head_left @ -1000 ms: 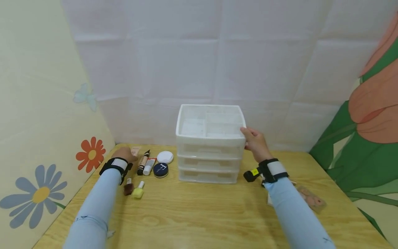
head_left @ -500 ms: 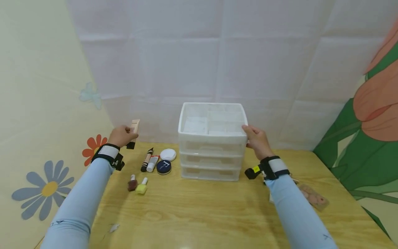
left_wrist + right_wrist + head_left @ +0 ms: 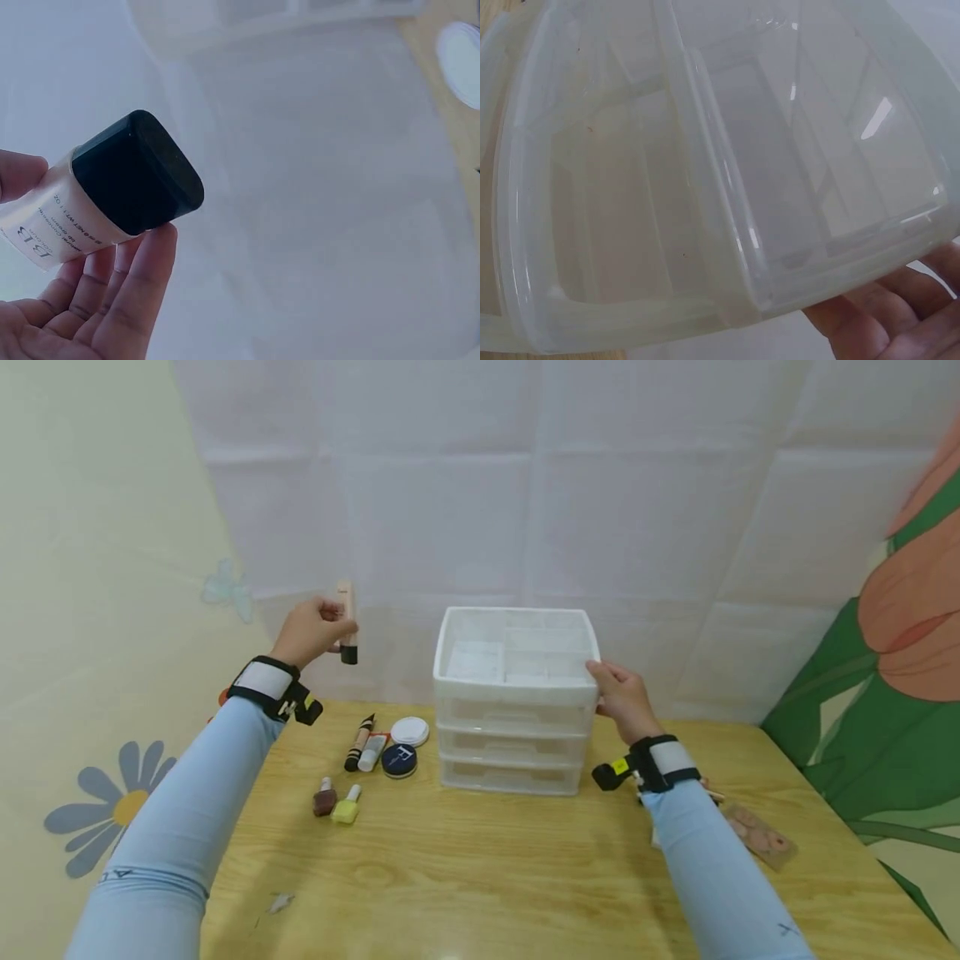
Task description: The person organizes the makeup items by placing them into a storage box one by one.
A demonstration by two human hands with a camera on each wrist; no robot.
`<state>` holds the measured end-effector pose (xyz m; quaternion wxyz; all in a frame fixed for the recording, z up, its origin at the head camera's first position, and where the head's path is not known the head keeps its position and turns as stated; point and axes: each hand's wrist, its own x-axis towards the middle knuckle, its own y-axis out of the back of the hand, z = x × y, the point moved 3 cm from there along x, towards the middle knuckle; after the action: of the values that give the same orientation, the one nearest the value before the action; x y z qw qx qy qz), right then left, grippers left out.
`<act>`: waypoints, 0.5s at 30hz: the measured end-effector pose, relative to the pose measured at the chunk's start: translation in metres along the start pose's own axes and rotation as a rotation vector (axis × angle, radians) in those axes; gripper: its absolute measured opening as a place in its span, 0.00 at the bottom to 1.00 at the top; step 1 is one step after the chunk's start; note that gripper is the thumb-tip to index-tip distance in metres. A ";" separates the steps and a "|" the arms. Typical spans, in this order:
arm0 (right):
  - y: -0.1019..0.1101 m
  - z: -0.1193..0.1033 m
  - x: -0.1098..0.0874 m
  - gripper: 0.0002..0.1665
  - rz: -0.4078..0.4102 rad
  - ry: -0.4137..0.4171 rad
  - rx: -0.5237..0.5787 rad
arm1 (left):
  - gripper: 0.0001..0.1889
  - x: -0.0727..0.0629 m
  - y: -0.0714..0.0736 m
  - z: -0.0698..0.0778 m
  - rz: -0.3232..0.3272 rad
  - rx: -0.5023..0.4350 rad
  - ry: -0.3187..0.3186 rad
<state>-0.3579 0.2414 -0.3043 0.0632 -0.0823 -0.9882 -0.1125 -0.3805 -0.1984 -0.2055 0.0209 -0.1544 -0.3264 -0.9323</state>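
In the head view my left hand (image 3: 309,631) pinches a BB cream tube (image 3: 346,600) upright in the air, black cap down, left of the drawer unit and above the table. The left wrist view shows the tube's black cap (image 3: 139,176) and printed pale-pink body, with the thumb on one side and fingers on the other. My right hand (image 3: 626,703) grips the top right edge of a white plastic drawer unit (image 3: 513,700). This unit has an open divided top tray and three translucent drawers (image 3: 615,202), all pushed in.
Left of the unit lie a black-and-beige pencil-shaped tube (image 3: 358,743), a small white tube (image 3: 372,752), a white round case (image 3: 410,732) and a navy compact (image 3: 399,761). Nearer are dark red (image 3: 325,800) and yellow (image 3: 347,807) nail polish bottles. A patterned palette (image 3: 759,837) lies by the right sleeve.
My left hand has picked the BB cream tube up from the table's back left and raised it, moving up and to the right. The right hand keeps its hold on the drawer unit.
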 end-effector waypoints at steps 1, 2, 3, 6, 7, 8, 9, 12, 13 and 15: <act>0.001 0.000 -0.001 0.41 0.001 -0.005 0.000 | 0.26 0.002 -0.001 0.009 0.000 -0.007 -0.011; 0.002 0.000 -0.001 0.41 0.002 -0.010 0.000 | 0.25 0.004 -0.001 0.017 -0.002 -0.015 -0.023; 0.002 -0.001 -0.002 0.41 0.004 -0.015 0.003 | 0.25 0.006 -0.002 0.025 -0.007 -0.019 -0.034; 0.002 -0.002 -0.002 0.42 -0.001 -0.022 0.006 | 0.24 0.010 -0.005 0.048 -0.024 -0.032 -0.069; 0.002 -0.002 -0.002 0.41 -0.002 -0.023 0.009 | 0.24 0.011 -0.006 0.055 -0.031 -0.035 -0.079; 0.002 -0.003 -0.002 0.41 -0.004 -0.022 0.008 | 0.24 0.012 -0.007 0.062 -0.039 -0.040 -0.088; 0.001 -0.003 -0.002 0.41 -0.006 -0.020 0.008 | 0.23 0.013 -0.009 0.069 -0.045 -0.048 -0.094; 0.001 -0.003 -0.002 0.40 -0.010 -0.012 0.009 | 0.22 0.017 -0.015 0.090 -0.073 -0.078 -0.112; 0.001 -0.003 -0.002 0.40 -0.010 -0.008 0.011 | 0.21 0.019 -0.018 0.096 -0.081 -0.084 -0.117; 0.002 -0.002 -0.003 0.39 -0.006 -0.005 0.018 | 0.20 0.022 -0.024 0.108 -0.106 -0.105 -0.129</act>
<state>-0.3542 0.2424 -0.3023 0.0612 -0.0792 -0.9896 -0.1035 -0.3757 -0.1115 -0.1336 -0.0576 -0.1977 -0.2856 -0.9360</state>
